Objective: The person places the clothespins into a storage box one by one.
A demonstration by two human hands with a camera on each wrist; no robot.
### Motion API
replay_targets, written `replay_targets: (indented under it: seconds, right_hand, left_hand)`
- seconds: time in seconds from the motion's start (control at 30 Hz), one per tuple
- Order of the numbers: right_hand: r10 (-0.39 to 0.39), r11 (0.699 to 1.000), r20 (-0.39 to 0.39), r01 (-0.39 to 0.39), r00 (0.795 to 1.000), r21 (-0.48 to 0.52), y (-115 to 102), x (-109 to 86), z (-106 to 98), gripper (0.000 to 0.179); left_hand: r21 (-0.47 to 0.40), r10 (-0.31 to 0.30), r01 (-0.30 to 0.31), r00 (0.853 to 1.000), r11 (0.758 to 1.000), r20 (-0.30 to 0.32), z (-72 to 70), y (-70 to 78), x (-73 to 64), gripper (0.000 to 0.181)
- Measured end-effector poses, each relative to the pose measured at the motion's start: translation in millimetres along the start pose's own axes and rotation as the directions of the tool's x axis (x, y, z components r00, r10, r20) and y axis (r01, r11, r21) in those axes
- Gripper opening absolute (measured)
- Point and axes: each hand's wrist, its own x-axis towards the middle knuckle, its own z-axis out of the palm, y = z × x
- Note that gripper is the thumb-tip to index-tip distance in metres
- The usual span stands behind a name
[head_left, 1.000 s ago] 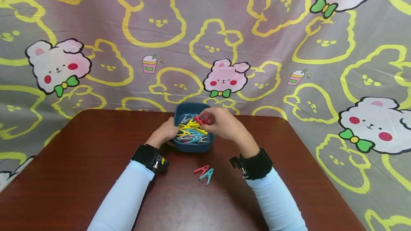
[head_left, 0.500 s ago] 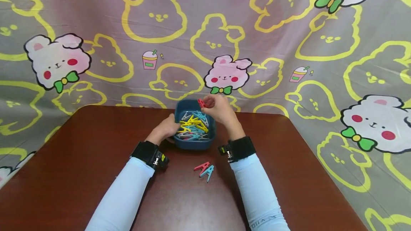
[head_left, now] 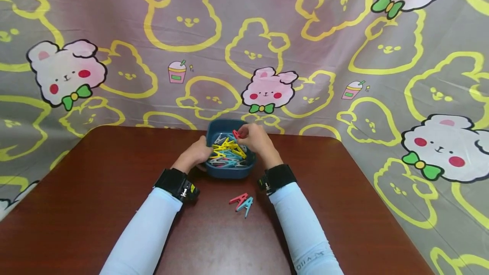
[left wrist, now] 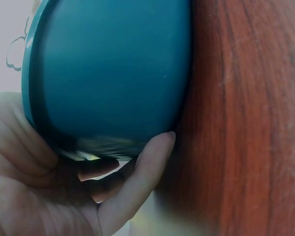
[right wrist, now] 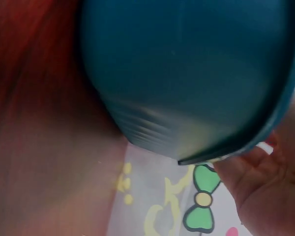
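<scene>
A dark blue plastic bin (head_left: pixel 230 173) stands toward the back of the table, holding several clothespins in yellow, light blue and grey. My left hand (head_left: pixel 197 152) grips its left side; the left wrist view shows fingers curled about the bin wall (left wrist: pixel 118 73). Over the bin's right back part, my right hand (head_left: pixel 255 140) pinches a red clothespin (head_left: pixel 236 134) between thumb and fingers. From the right wrist, the right hand (right wrist: pixel 273 182) appears beyond the bin's rim, with most of the red clothespin hidden.
In front of the bin, a red clothespin (head_left: pixel 239 200) and a light blue clothespin (head_left: pixel 245 206) lie side by side on the brown wooden table (head_left: pixel 114 173). A patterned cloth (head_left: pixel 214 67) hangs just behind the table's back edge.
My right hand, holding the red clothespin, has shifted toward the back of the bin, rising and then lowering slightly. The left hand has stayed at the bin's left side.
</scene>
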Motion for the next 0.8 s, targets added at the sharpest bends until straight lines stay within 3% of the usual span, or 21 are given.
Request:
replay_targets:
  seconds: [0.23,0.8]
  right_hand:
    - [-0.12,0.992,0.122,0.125,0.985,-0.031,4,1.7,7,0.024]
    - [-0.083,0.987,0.176,0.105,0.981,-0.12,-3,-2.1,12,0.033]
  left_hand:
    - [0.011,-0.001,0.001,1.0,1.0,-0.003,-1.0,0.8,-0.2,0.052]
    - [-0.001,-0.008,0.008,1.0,1.0,0.0,-1.7,-0.8,1.6,0.05]
